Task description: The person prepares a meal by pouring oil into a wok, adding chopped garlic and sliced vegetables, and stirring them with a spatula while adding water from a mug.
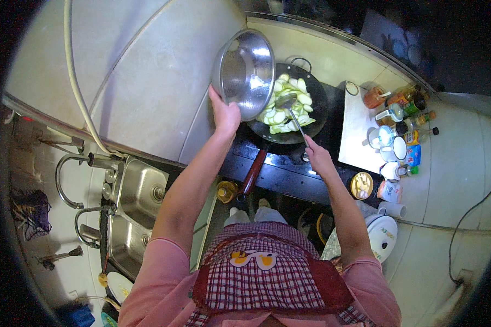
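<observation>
My left hand (226, 112) grips the rim of a stainless steel mixing bowl (245, 75), tilted on its side above the left edge of a black wok (321, 110). No food shows inside the bowl. In the wok lies a heap of sliced pale green vegetable (284, 118), perhaps gourd or zucchini. My right hand (320, 157) is closed around the handle of a metal spatula or ladle (296, 120), whose head rests among the slices. The wok's reddish-brown handle (255, 171) points toward me over the front of the black stove (278, 167).
On the right, a white board (358, 135) stands beside several seasoning jars and bottles (393, 112). A yellow bowl (361, 185) and a white lidded enamel pot (381, 237) are nearer. An oil bottle (226, 192) stands below the counter front. Left is a double steel sink (141, 188) with faucets (67, 180).
</observation>
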`<state>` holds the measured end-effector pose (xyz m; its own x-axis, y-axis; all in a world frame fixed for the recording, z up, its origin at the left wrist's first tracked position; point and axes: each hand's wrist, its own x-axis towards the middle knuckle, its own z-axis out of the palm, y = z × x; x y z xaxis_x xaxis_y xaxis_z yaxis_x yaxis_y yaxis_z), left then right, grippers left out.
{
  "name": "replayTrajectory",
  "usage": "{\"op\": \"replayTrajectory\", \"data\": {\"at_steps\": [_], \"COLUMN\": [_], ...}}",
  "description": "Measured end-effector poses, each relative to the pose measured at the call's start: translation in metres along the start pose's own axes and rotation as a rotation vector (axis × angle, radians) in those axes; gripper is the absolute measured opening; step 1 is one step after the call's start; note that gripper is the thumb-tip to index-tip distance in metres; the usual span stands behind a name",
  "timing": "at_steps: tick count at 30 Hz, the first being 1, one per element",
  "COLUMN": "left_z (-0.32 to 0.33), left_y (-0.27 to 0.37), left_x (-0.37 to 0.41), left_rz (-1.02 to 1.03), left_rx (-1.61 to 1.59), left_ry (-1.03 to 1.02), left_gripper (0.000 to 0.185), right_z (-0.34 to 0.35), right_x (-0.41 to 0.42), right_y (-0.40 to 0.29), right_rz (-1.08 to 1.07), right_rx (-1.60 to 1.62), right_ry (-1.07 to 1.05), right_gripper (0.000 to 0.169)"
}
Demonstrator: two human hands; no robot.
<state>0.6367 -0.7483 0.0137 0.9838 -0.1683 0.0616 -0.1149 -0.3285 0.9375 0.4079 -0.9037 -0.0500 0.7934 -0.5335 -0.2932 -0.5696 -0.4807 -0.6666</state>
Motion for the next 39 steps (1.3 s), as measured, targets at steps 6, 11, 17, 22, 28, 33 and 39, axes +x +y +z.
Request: {"op": "replayTrajectory", "data": {"at_steps": [6,11,17,22,28,33,39], "left_z": [-0.029,-0.019,-0.026,-0.021,-0.023,-0.012,-0.013], "left_y": [0.006,0.008,-0.006,-0.011,-0.005,0.015,0.0], "left_x": [-0.012,-0.002,0.004,0.002,0.004,-0.011,-0.011], "left_rz": [-0.242,-0.205,-0.242,-0.242,-0.251,-0.232,-0.365], "left_rx": [-0.368,-0.357,-0.378,-0.414,-0.349,-0.344,-0.415], "left_ry": [-0.132,-0.192,-0.217,-0.206,-0.218,-0.166,-0.37], "left_gripper": [0.071,0.067,0.047,0.045,0.043,0.046,0.042], "right_z": [0.027,0.043,-0.008,-0.026,-0.021,0.017,0.001], "right_x": [-0.018,0.041,-0.046,-0.071,-0.002,0.026,0.025], "right_y": [0.015,0.032,0.01,-0.004,-0.013,0.004,-0.004], "right_rz": [0.021,-0.108,0.057,0.221,0.138,0.04,-0.185], "right_rx": [0.205,0.208,0.184,0.368,0.359,0.264,-0.326], "right_ry": [-0.031,0.172,-0.036,-0.222,-0.015,-0.009,0.312], "right_gripper": [0.045,0.043,0.043,0.043,0.042,0.042,0.035]}}
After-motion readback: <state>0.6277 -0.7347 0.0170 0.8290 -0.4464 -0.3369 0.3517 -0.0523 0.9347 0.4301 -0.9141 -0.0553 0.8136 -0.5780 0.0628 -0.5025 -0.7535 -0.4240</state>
